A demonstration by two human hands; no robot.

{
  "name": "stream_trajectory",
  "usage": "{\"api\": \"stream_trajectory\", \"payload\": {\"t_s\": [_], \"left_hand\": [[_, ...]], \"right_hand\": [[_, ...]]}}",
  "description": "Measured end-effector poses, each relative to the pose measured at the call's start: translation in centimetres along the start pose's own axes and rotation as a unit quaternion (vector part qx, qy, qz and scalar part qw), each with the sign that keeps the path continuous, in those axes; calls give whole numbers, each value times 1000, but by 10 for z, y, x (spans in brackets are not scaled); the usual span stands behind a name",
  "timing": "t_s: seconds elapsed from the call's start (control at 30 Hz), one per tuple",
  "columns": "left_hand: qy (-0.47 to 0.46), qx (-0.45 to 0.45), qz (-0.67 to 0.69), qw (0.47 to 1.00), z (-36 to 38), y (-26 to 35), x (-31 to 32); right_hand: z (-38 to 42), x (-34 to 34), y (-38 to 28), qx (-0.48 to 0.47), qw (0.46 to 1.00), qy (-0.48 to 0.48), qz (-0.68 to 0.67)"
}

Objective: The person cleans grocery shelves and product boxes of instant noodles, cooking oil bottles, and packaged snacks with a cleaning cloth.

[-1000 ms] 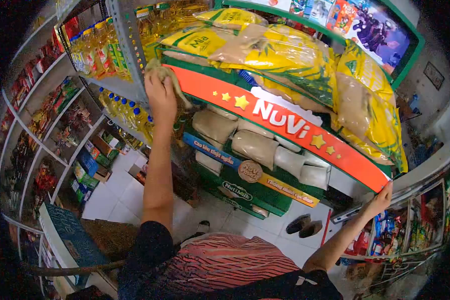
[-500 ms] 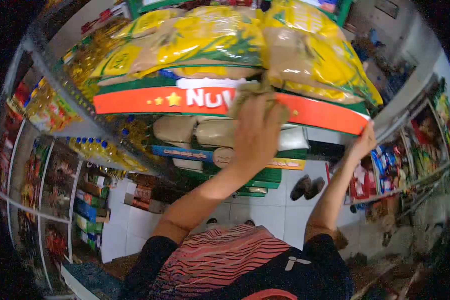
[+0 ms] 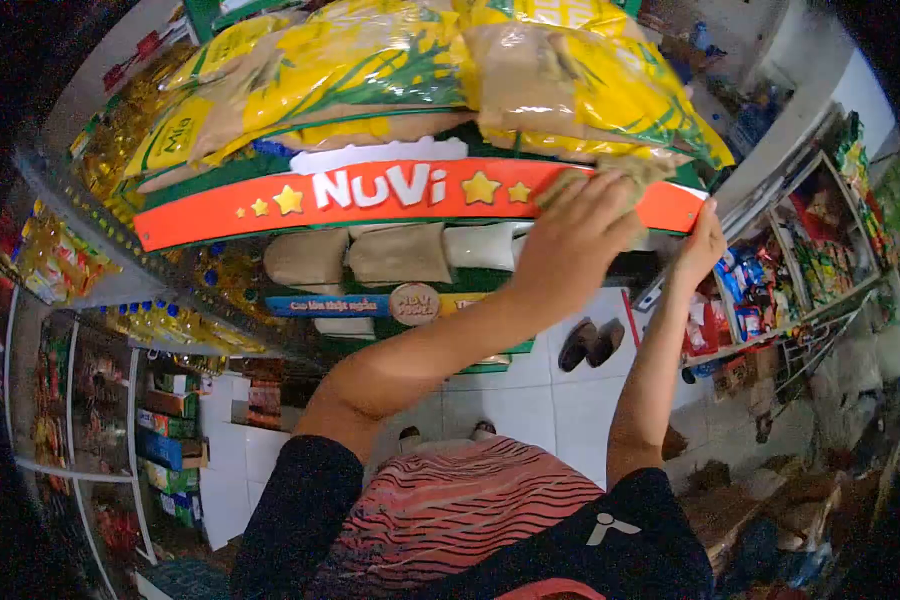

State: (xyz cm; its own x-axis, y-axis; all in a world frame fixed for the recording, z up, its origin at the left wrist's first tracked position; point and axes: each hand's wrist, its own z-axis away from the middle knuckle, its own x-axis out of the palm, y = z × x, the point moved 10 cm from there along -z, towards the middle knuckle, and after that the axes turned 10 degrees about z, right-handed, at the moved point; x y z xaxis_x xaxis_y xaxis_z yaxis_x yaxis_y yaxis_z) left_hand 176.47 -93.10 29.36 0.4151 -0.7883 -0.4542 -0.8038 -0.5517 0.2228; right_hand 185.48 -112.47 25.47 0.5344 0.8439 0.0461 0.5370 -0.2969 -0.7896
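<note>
An orange-red shelf sign [image 3: 370, 203] with white NUVI letters and yellow stars runs along the front of a display rack. My left hand [image 3: 585, 225] presses a crumpled olive-tan cloth [image 3: 638, 172] flat against the sign's right part, fingers curled over it. At the sign's right end, my right hand [image 3: 703, 245] holds the edge with its fingers around the corner. Just above the sign lie large yellow and tan bags [image 3: 360, 75], their plastic shiny.
Below the sign, a lower shelf holds tan and white packs [image 3: 400, 255] above a blue label strip [image 3: 330, 306]. Bottles of yellow oil [image 3: 185, 325] stand at left. Dark sandals [image 3: 590, 345] lie on the tiled floor. Shelves of colourful packets [image 3: 755, 290] are at right.
My left hand has slid the cloth rightward along the sign, uncovering the NUVI letters and a star. My right hand stays at the right end. The view has shifted slightly.
</note>
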Motion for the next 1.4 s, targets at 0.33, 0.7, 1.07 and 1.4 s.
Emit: {"api": "stream_trajectory", "payload": {"t_s": [0.33, 0.7, 1.07, 1.4], "left_hand": [[96, -232, -244, 937, 121, -82, -246], [214, -313, -386, 841, 191, -125, -407], [284, -594, 63, 750, 431, -128, -193], [484, -519, 466, 529, 447, -107, -164]], "right_hand": [[-7, -12, 23, -21, 996, 79, 43], [-15, -17, 34, 3, 998, 12, 54], [330, 142, 70, -130, 863, -445, 202], [459, 301, -49, -123, 771, -625, -12]]}}
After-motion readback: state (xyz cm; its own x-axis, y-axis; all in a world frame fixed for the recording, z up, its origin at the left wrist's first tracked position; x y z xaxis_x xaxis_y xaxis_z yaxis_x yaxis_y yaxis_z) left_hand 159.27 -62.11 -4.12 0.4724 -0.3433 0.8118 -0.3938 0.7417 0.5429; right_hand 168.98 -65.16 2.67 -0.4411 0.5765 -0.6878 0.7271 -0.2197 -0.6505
